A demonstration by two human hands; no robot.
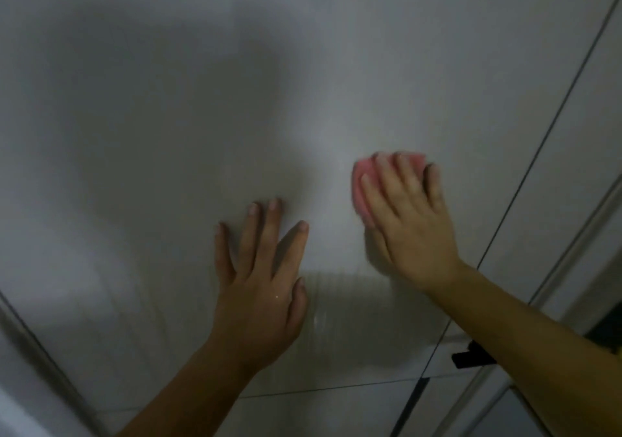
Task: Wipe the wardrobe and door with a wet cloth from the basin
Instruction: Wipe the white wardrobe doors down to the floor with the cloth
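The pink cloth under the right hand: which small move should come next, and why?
Probably slide the pink cloth further up the white panel. The right hand presses it flat there, the left hand rests spread on the panel beside it, and a shiny patch, perhaps wet, shows below the cloth.

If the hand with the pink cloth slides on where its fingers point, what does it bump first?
Probably nothing: ahead of the right hand and cloth lies only bare panel, up to the picture's top edge.

Left hand (259,288) splayed flat, right hand (407,221) outstretched.
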